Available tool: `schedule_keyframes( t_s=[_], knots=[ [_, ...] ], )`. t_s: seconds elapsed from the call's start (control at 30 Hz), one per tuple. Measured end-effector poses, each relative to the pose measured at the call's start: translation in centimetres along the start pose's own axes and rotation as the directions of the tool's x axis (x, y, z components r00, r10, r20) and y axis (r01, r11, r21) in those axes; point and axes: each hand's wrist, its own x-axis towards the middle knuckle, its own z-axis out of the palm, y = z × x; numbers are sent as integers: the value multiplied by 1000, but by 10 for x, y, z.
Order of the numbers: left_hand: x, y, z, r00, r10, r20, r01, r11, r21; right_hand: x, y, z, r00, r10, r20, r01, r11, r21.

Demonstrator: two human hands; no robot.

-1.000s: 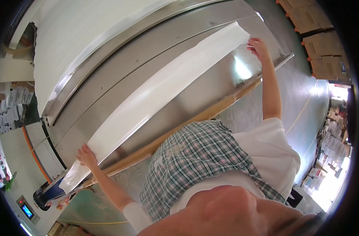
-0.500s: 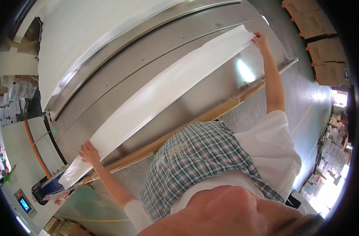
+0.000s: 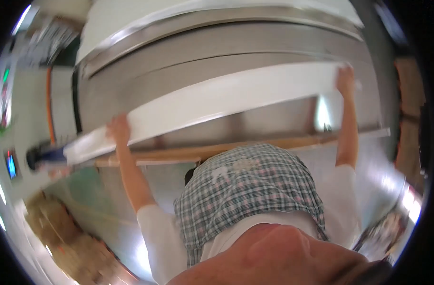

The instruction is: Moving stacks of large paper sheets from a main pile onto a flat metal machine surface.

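Beyond both hands a curved steel machine bed [image 3: 188, 90] fills the workroom, a wooden rail [image 3: 179, 153] just below them. The left hand [image 3: 118, 131] and right hand [image 3: 345, 80] each grip the long white sheet [image 3: 226, 102], which spans between them, its long axis running left to right and rising toward the right hand.

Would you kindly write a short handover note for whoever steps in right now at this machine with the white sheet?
Left hand: raised, on the lower left edge of the long white sheet.
Right hand: raised, on the sheet's upper right end.
Sheet: stretched between both hands, lying across the curved metal machine surface, above the wooden ledge.
Done: sheet spread out full length on the metal.
Left: judging by the hold, the sheet is not yet released; the picture is blurred, so the exact grip is unclear.
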Motion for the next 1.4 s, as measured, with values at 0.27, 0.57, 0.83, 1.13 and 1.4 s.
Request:
schedule_keyframes(
  t_s=[0.27,0.57,0.83,1.13,1.4],
  knots=[
    [-16,7,-33,976,-135,172,161,976,-149,24,72,86,764,144,629,-573,600,559],
    [-52,-77,-16,881,-183,-436,-22,905,-424,26,-76,-134,572,-325,753,-668,348,658],
    [-118,-41,3,786,-205,-583,-178,828,-531,69,-217,-234,450,-841,299,-452,74,889],
    [-116,-36,2,762,-168,-626,-255,810,-527,129,-382,-312,384,-895,227,-504,2,864],
    [-123,-44,-9,781,86,-619,-504,672,-543,170,-530,-379,411,-912,7,-526,-231,819]
  ],
)
